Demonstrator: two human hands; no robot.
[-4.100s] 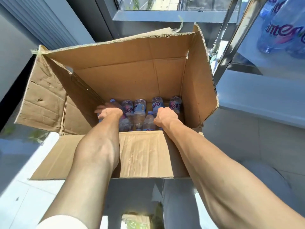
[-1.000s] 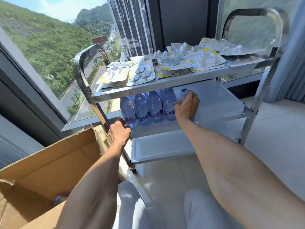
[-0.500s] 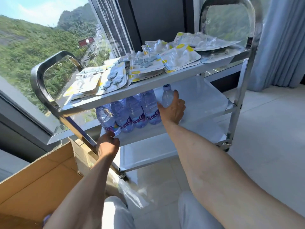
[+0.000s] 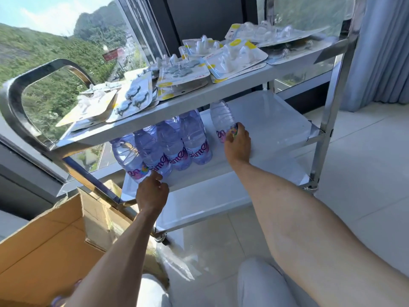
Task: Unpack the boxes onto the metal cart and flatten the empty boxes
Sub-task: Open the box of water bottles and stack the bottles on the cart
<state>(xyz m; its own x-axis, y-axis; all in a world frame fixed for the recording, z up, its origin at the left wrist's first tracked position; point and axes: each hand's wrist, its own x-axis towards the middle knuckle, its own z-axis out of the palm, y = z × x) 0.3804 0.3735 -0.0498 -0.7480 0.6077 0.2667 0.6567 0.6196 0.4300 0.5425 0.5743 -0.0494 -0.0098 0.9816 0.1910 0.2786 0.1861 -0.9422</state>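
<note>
The metal cart (image 4: 327, 134) stands ahead of me. On its middle shelf (image 4: 276, 138) is a row of clear purple-tinted water bottles (image 4: 177, 149). My right hand (image 4: 238, 145) grips the lower part of a tilted water bottle (image 4: 221, 118) to the right of that row. At the shelf's front left edge, my left hand (image 4: 152, 193) has its fingers curled at the base of the leftmost bottle (image 4: 127, 156). The open cardboard box (image 4: 44, 251) sits at the lower left, its inside mostly out of view.
Several blister packs (image 4: 183, 72) cover the cart's top shelf. The bottom shelf (image 4: 199, 209) is bare. Crumpled clear plastic (image 4: 177, 264) lies on the tiled floor by my knees. A window (image 4: 55, 52) is left of the cart and a curtain (image 4: 387, 52) right of it.
I turned from the box to the cart. My right hand carried a bottle in beside the row on the middle shelf. My left hand moved up to the shelf's front left edge.
</note>
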